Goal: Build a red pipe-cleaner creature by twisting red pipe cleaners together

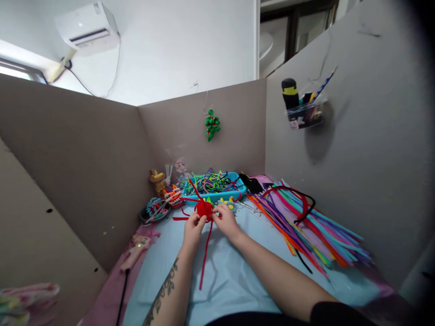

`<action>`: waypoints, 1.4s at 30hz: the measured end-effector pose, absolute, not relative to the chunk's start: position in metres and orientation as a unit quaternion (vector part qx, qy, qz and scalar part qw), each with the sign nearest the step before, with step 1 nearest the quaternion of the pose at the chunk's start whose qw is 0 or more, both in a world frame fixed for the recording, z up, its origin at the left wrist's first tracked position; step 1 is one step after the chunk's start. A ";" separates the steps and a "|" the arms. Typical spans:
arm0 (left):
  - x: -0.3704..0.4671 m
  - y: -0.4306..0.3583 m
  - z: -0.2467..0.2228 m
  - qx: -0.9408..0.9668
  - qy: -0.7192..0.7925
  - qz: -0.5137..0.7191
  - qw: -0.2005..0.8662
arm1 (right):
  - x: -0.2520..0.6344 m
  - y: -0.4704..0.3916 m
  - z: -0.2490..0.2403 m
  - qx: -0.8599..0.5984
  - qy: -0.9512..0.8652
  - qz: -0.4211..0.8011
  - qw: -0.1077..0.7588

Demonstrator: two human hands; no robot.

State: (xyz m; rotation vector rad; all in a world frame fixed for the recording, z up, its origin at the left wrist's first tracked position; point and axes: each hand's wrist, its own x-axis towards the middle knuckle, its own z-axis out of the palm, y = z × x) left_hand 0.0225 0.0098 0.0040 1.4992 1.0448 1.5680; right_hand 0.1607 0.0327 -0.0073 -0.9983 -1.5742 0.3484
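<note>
Between my two hands is a round red pipe-cleaner piece, with loose red stems sticking out toward the top, the left and down toward me. My left hand pinches its lower left edge between thumb and fingers. On its right edge, the fingers of my right hand are closed, gripping the same piece. A small bit of green shows at its upper right, partly hidden by my fingers. Separate red stem pieces lie on the light blue cloth just left of it.
Behind my hands stands a blue basket of tangled pipe cleaners. A fan of colourful pipe cleaners covers the right side. Scissors lie near the basket. At left are a dark bowl and a pink glue gun. Grey panels enclose the table.
</note>
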 end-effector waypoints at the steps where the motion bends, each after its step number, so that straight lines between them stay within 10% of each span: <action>1: 0.023 0.009 0.005 0.597 0.406 0.604 0.337 | 0.160 0.032 -0.007 -0.432 -0.669 0.150 0.585; 8: 0.021 0.008 0.007 0.603 0.403 0.602 0.334 | 0.164 0.032 0.000 -0.414 -0.683 0.155 0.581; 18: 0.013 0.011 0.001 0.441 0.382 0.555 0.593 | 0.183 0.028 0.013 -0.296 -0.845 0.000 0.445; 28: 0.012 0.013 0.005 0.429 0.360 0.545 0.625 | 0.181 0.034 0.012 -0.359 -0.787 0.259 0.430; 42: 0.015 0.012 0.002 0.400 0.354 0.572 0.623 | 0.176 0.025 0.007 -0.370 -0.794 0.071 0.478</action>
